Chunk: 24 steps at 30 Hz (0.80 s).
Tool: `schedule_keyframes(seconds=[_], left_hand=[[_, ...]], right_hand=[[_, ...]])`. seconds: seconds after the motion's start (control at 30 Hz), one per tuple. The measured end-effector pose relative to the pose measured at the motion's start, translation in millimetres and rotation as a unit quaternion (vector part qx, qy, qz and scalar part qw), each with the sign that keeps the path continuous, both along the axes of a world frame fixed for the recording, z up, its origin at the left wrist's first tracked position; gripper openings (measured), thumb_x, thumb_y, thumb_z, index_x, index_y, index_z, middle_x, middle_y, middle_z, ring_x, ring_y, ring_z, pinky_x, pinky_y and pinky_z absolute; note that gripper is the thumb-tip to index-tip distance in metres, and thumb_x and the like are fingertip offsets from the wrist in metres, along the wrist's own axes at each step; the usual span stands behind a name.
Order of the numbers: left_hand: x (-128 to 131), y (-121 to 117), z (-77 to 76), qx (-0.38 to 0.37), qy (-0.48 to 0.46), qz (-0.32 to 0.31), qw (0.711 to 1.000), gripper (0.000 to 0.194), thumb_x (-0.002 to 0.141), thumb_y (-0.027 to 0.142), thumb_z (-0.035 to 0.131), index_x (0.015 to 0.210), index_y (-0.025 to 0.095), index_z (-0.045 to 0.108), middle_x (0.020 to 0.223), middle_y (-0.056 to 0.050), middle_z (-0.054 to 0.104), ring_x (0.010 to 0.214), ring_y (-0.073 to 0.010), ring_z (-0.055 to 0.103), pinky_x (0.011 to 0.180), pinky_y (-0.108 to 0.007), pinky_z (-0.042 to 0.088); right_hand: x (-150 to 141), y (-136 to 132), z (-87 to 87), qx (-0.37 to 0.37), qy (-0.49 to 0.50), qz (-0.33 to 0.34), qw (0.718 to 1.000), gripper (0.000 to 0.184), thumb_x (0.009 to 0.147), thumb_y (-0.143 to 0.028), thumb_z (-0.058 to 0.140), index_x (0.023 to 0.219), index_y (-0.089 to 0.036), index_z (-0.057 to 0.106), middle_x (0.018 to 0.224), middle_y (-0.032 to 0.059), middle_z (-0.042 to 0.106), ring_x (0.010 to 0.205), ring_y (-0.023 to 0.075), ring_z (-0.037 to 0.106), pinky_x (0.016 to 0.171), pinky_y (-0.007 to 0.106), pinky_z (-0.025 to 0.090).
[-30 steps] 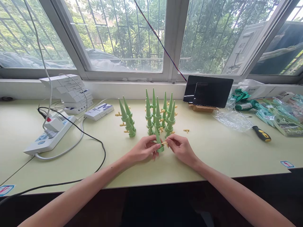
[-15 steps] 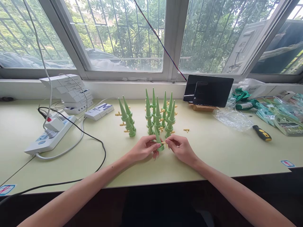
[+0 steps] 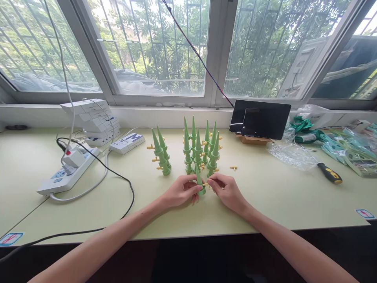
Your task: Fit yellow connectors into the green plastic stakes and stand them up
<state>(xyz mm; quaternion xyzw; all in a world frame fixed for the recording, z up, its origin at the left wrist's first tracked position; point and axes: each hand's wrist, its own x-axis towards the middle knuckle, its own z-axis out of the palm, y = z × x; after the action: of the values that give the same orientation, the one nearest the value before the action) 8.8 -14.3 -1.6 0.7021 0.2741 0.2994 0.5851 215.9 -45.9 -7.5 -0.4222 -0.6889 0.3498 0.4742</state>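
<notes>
While left hand pinches tapered green plastic spike near base, tip upward, right hand has fingertip grip closed on small yellow fitting at spike's side, over pale yellow-green table. Spike: smooth, conical, collared below. Behind: stacked green spikes, upright, yellow stubs jutting sideways.

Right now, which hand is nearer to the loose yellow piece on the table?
The right hand, just in front of the yellow piece. The left hand, holding a green spike, is farther left.
</notes>
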Motion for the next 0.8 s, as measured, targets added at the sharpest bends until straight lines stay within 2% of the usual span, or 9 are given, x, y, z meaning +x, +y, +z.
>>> schedule_keyframes(seconds=[0.27, 0.57, 0.8], left_hand=[[-2.3, -0.3, -2.8, 0.01, 0.013, 0.013, 1.0, 0.033, 0.091, 0.042, 0.062, 0.1, 0.011, 0.065, 0.08, -0.005, 0.062, 0.057, -0.0118, 0.061, 0.054, -0.025, 0.053], [-1.6, 1.1, -6.5, 0.005, 0.013, 0.035, 0.999, 0.035, 0.089, 0.044, 0.064, 0.094, 0.01, 0.064, 0.072, -0.004, 0.06, 0.053, -0.013, 0.062, 0.047, -0.023, 0.049], [-3.2, 1.8, -6.1, 0.041, 0.04, 0.052, 0.997, 0.035, 0.092, 0.044, 0.061, 0.096, 0.01, 0.065, 0.065, -0.003, 0.06, 0.051, -0.0127, 0.061, 0.046, -0.022, 0.047]], right_hand=[[-0.6, 2.9, -6.2, -0.015, 0.022, 0.011, 1.0, 0.029, 0.094, -0.041, 0.057, 0.078, -0.018, 0.064, 0.061, -0.0014, 0.052, 0.054, 0.0107, 0.043, 0.053, 0.024, 0.038], [1.3, 2.1, -5.4, -0.022, 0.023, 0.016, 0.999, 0.028, 0.093, -0.041, 0.059, 0.078, -0.017, 0.065, 0.06, -0.0015, 0.051, 0.054, 0.0115, 0.044, 0.053, 0.025, 0.039], [3.9, 1.7, -2.9, -0.011, 0.012, 0.024, 1.0, 0.019, 0.093, -0.036, 0.059, 0.091, -0.018, 0.067, 0.074, 0.0021, 0.062, 0.058, 0.0125, 0.051, 0.056, 0.027, 0.044]])
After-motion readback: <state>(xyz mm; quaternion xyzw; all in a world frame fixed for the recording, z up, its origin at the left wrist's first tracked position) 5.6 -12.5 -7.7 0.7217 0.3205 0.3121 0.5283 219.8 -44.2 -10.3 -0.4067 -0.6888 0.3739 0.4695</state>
